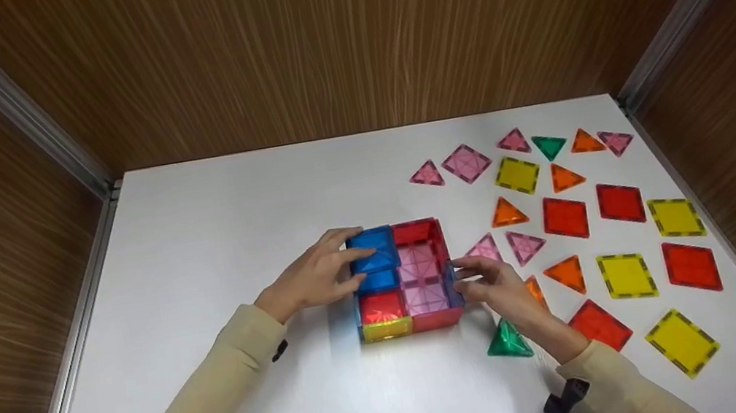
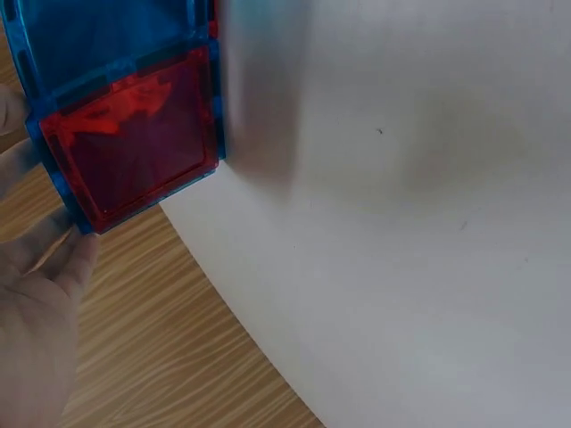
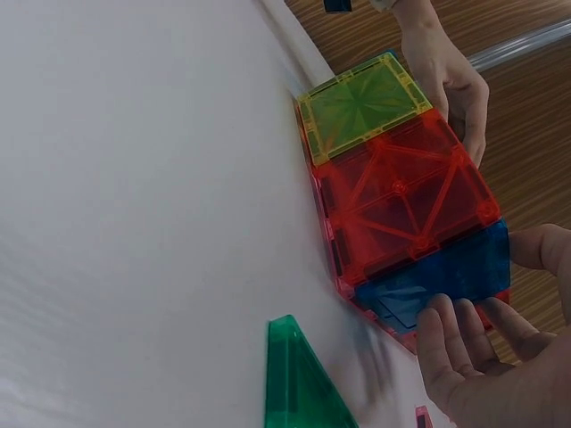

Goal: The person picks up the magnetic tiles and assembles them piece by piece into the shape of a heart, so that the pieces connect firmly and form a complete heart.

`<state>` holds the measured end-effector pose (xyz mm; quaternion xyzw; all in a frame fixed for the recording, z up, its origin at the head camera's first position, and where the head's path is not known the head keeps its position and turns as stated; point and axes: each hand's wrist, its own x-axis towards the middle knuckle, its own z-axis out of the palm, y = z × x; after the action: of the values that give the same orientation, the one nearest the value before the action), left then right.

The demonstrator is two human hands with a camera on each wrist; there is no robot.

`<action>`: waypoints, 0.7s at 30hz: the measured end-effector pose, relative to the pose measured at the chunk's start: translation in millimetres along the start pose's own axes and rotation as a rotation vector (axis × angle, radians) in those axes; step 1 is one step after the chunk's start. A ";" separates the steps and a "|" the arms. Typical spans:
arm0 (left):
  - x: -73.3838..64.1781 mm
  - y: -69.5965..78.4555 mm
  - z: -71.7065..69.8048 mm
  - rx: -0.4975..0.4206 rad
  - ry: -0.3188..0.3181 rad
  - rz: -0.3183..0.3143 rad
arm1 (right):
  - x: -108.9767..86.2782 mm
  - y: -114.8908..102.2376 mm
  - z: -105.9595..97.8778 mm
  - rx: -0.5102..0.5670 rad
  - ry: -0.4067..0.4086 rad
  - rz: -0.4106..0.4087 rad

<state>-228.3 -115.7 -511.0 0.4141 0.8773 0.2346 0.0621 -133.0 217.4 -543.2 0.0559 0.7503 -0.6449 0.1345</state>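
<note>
A box of translucent magnetic tiles stands on the table, with red, blue, yellow and pink squares in it. My left hand is at its left side, fingers spread with the tips resting on a blue square tile over the back left part. In the left wrist view, blue and red tiles form the box's side, fingers along its edge. On the right side, my right hand pinches a blue tile against the box wall, next to a red square and a yellow square.
Loose tiles lie on the right half of the table: red squares, yellow squares, orange triangles, pink triangles and a pink square. A green triangle lies by my right wrist. Wood-grain panels enclose the table.
</note>
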 end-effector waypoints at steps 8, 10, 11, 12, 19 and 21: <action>-5.5 1.7 6.8 -0.078 0.053 -0.113 | -0.7 1.3 -1.3 -0.002 -0.006 0.027; -8.9 2.4 10.6 -0.120 0.089 -0.143 | -0.9 1.2 -1.6 0.004 -0.015 0.028; -10.3 2.1 12.3 -0.139 0.104 -0.153 | -0.9 0.9 -1.7 0.008 -0.016 0.030; -11.4 1.7 13.6 -0.158 0.114 -0.157 | -0.9 0.7 -1.7 0.012 -0.017 0.031; -21.3 -7.3 13.7 -0.235 0.147 -0.151 | -1.1 1.0 10.8 0.022 -0.020 0.027; -25.8 -10.8 12.1 -0.244 0.158 -0.152 | -1.3 1.5 18.3 0.026 -0.014 0.032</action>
<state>-215.4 -136.8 -528.9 0.3164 0.8732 0.3659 0.0601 -129.1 199.8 -546.6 0.0651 0.7400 -0.6526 0.1492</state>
